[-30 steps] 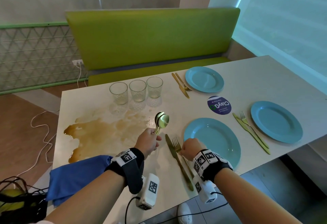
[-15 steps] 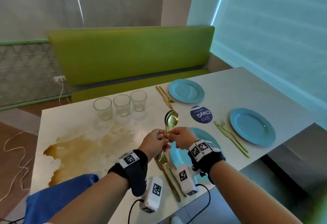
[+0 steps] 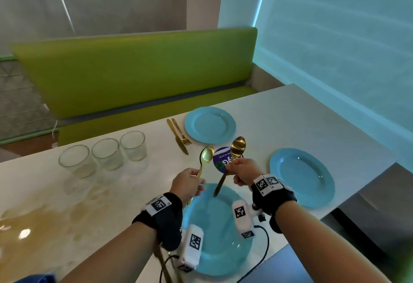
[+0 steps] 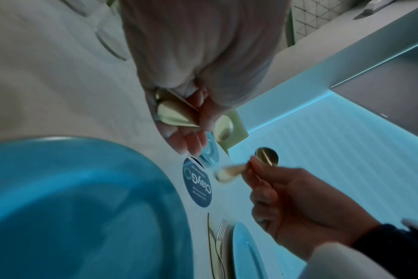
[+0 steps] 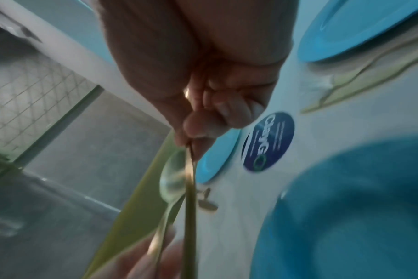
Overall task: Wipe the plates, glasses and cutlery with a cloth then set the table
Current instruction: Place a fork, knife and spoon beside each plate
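My left hand (image 3: 190,183) grips gold spoons (image 3: 206,156) upright by their handles; two handle ends (image 4: 174,114) show in its palm. My right hand (image 3: 242,171) pinches a single gold spoon (image 3: 238,145) by the handle, bowl up, a little to the right of the left one. Both hands hover above the near blue plate (image 3: 221,233). A second blue plate (image 3: 210,125) lies at the far side with a gold knife and fork (image 3: 180,138) to its left. A third blue plate (image 3: 301,176) lies on the right. Three glasses (image 3: 107,154) stand in a row at the left.
A brown spill (image 3: 33,222) covers the table's left part, in front of the glasses. A round blue sticker (image 3: 220,159) sits between the plates. A blue cloth (image 3: 42,279) shows at the bottom left corner. A green bench (image 3: 138,75) runs behind the table.
My right hand left the fork by the near plate, met the left hand, took one spoon from its bunch and drew it to the right. The two hands are now apart.
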